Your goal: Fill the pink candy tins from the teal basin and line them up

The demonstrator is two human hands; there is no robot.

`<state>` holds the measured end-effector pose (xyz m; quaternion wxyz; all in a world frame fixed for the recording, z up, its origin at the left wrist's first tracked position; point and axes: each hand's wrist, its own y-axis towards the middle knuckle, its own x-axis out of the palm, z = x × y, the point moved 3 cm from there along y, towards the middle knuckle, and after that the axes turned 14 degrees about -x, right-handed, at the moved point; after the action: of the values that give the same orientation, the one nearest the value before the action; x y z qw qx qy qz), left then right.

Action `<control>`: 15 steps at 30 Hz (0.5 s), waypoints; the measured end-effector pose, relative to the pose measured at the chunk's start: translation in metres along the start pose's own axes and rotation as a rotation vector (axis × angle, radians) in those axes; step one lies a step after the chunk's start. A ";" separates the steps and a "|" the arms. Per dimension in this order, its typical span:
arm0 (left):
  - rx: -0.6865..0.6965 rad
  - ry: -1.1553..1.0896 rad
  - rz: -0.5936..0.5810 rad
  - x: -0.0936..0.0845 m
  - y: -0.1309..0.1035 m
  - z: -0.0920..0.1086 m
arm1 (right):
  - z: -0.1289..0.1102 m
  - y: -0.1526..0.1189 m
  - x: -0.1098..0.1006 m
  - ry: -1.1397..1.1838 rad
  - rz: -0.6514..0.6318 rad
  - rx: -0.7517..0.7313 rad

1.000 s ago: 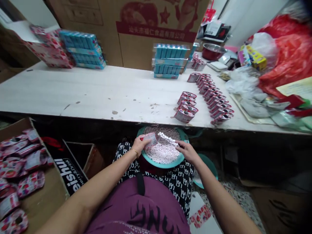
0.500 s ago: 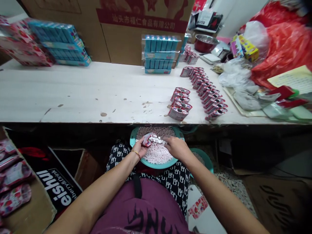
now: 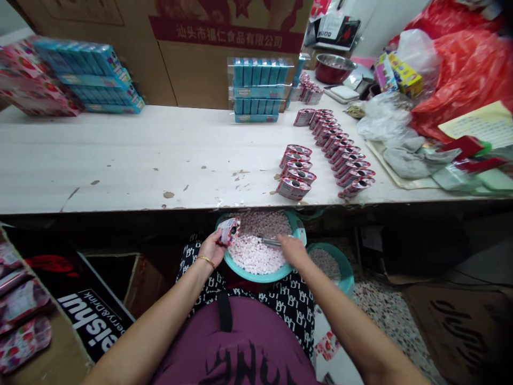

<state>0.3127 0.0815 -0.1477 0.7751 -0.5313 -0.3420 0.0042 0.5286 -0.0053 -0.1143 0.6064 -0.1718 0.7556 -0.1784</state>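
Note:
A small printed packet (image 3: 228, 231) is pinched in my left hand (image 3: 211, 249), over the left rim of a teal basin. White and pale pink pellets (image 3: 256, 258) fill the basin (image 3: 261, 278), which rests on my lap below the table edge. My right hand (image 3: 294, 250) is closed round the handle of a metal scoop (image 3: 269, 241) at the basin's right side. The scoop's far end is among the pellets, and its shape there is hard to make out.
On the white table (image 3: 120, 155) stand two rows of filled packets (image 3: 294, 188). Blue boxed packs (image 3: 256, 91) lean on a big carton (image 3: 208, 80). Red bags (image 3: 460, 80) crowd the right. A second teal basin (image 3: 345, 267) sits lower right; packets fill a box at left.
The packet in my left hand has moved left and turned more upright. My right hand has shifted slightly right and down, and the scoop's metal handle now shows. The view has shifted a little.

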 end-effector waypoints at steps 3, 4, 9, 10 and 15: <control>0.012 -0.009 0.015 -0.008 -0.002 0.005 | -0.022 0.030 0.041 0.119 0.020 -0.034; 0.009 -0.018 0.021 -0.010 -0.003 0.005 | -0.027 0.037 0.049 0.153 0.034 -0.041; 0.002 -0.039 0.029 -0.010 -0.004 0.005 | -0.009 0.031 0.044 0.349 0.100 -0.104; 0.004 -0.036 0.022 -0.008 -0.004 0.004 | -0.002 0.024 0.036 0.418 0.137 -0.131; -0.015 -0.033 -0.015 0.006 -0.003 -0.007 | 0.006 -0.005 -0.024 0.545 0.278 -0.239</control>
<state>0.3203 0.0768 -0.1438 0.7654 -0.5343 -0.3588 0.0045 0.5399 0.0012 -0.0921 0.3761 -0.0827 0.9219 -0.0435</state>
